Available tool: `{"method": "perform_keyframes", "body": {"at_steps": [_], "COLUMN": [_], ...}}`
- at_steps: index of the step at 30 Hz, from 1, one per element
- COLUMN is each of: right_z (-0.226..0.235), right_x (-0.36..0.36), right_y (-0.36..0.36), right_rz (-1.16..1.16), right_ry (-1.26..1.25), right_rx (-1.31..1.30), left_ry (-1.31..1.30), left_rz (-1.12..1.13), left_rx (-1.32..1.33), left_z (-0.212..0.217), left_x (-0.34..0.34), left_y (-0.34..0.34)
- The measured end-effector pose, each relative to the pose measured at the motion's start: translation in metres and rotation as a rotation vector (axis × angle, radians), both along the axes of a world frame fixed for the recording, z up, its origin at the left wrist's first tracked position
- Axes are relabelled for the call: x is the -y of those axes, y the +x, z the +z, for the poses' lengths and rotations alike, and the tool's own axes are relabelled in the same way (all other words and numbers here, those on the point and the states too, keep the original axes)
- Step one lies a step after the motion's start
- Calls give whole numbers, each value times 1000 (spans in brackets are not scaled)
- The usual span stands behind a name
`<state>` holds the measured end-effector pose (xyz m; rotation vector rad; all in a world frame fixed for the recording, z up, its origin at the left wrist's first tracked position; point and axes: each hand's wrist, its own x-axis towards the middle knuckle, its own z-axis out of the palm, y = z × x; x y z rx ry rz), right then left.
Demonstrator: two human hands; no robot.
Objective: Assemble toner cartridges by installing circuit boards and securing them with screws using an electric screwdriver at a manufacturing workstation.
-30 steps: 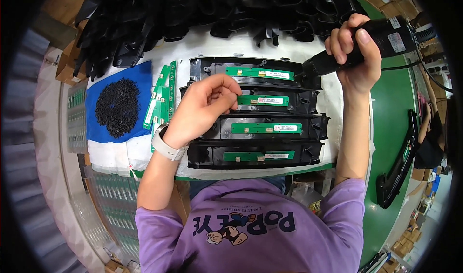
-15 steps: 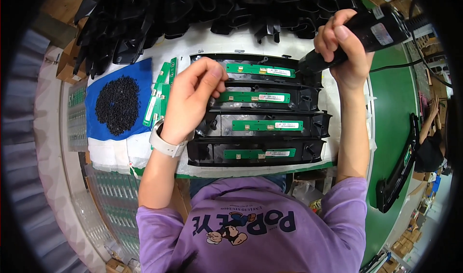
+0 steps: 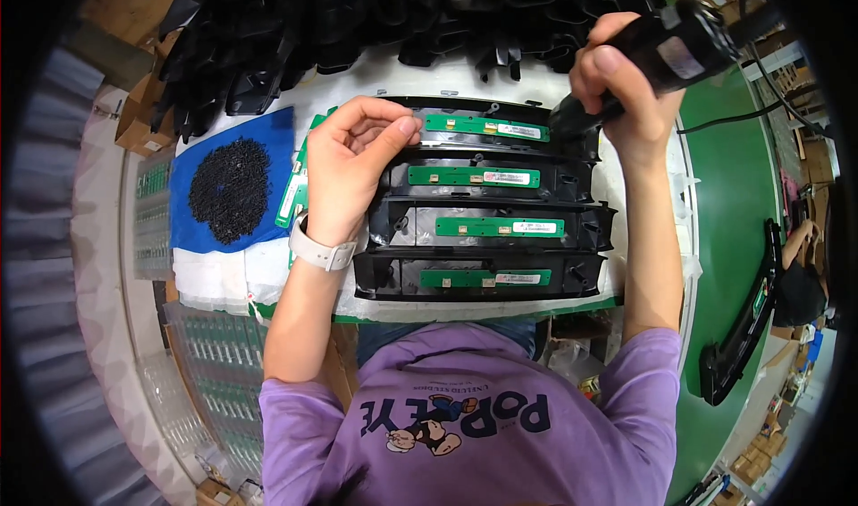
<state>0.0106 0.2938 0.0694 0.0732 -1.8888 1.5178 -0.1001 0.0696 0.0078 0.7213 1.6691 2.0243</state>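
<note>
Centrally, the left hand (image 3: 357, 162) pinches something too small to tell above four stacked black plastic housings (image 3: 487, 206) with green circuit strips; the right hand (image 3: 626, 86), upper right, grips a black electric screwdriver (image 3: 661, 50), best held upright over the hole.

Electronics assy workshop: rows of black housings (image 3: 483, 274) w/ green PCBs (image 3: 500, 227), screw pile (image 3: 230, 189).

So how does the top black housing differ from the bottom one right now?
The top housing has the electric screwdriver, held in the right hand, pressed at its right end; the bottom housing is untouched. The left hand hovers beside the top one and is farther from the bottom. Both hold a green circuit strip.
</note>
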Motion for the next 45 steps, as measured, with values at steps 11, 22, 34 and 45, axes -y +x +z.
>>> {"method": "perform_keyframes", "body": {"at_steps": [11, 22, 34, 45], "right_z": [17, 10, 7, -4], "right_x": [14, 17, 23, 25], "right_y": [24, 24, 22, 10], "right_rz": [660, 630, 613, 473], "right_ry": [-514, -581, -682, -218], "right_rx": [-349, -335, -310, -107], "left_ry": [-30, -88, -78, -412], "left_rz": [-354, -346, -411, -228], "left_rx": [99, 67, 271, -1214], "left_z": [14, 9, 7, 7], "left_x": [-4, -1, 2, 11], "left_y": [26, 23, 24, 12]}}
